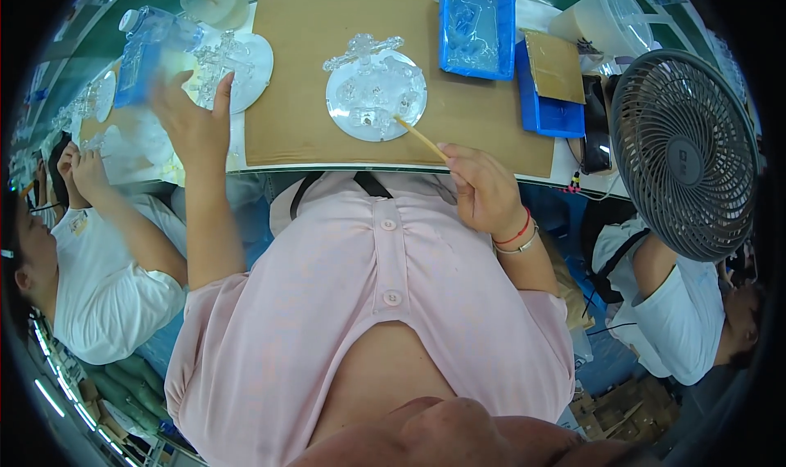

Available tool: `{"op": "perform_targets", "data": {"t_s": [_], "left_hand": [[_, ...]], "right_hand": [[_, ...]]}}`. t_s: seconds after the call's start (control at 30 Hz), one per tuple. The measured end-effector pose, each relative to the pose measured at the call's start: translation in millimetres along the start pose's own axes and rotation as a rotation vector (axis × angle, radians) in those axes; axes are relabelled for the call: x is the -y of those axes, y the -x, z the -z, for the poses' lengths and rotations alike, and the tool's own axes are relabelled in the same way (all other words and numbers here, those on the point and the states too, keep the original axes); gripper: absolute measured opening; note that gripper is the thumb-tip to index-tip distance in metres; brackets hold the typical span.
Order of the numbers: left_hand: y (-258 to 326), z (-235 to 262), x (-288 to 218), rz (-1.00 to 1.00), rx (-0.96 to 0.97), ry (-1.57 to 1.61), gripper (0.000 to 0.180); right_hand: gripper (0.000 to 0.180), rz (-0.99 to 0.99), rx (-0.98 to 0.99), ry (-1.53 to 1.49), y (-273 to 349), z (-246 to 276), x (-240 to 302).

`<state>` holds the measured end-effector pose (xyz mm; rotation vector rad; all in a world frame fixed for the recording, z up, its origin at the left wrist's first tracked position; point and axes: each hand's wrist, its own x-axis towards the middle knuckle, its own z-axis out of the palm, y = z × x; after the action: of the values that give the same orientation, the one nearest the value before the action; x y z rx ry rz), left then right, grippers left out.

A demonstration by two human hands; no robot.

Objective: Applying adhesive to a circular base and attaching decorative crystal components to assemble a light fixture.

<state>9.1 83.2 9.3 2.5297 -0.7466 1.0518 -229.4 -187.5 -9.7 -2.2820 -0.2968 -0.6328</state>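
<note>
Two hands work at a cardboard mat (pixel 344 152) on the bench. In the head view, the right hand (pixel 485 190) is closed around a thin wooden stick (pixel 421 139), whose tip touches a round mirrored disc (pixel 375 99) carrying clear glass pieces, just ahead of the knuckles. Beyond that hand, a blue tray (pixel 476 27) holds clear bags of transparent parts; a second blue tray (pixel 547 111) beside it is covered by cardboard. The left hand (pixel 190 123) is open, fingers spread, against another disc (pixel 237 70) with glass ornaments. Past its fingertips lies a blurred clear bottle (pixel 151 51). A grey fan (pixel 686 152) stands right of the right hand.
</note>
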Motion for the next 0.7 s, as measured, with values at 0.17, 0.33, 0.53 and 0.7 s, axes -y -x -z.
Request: {"op": "perform_targets", "data": {"t_s": [0.17, 0.33, 0.53, 0.7], "left_hand": [[-7.4, 0.2, -49.7, -0.163, 0.287, 0.608, 0.044], [-35.6, -16.0, -77.9, -0.253, 0.583, 0.883, 0.042], [-39.0, -16.9, -84.1, -0.189, 0.619, 0.728, 0.03], [-22.4, 5.2, -81.6, 0.038, 0.592, 0.641, 0.028]], "right_hand": [[0.02, 0.028, -0.005, 0.069, 0.2, -5.2, 1.5], [0.009, -0.083, -0.06, -0.009, 10.0, 10.4, 1.2], [0.02, -0.194, -0.459, -0.331, 11.7, 44.0, -7.8], [0.023, -0.26, -0.558, -0.198, -17.0, 56.8, -32.8]]}}
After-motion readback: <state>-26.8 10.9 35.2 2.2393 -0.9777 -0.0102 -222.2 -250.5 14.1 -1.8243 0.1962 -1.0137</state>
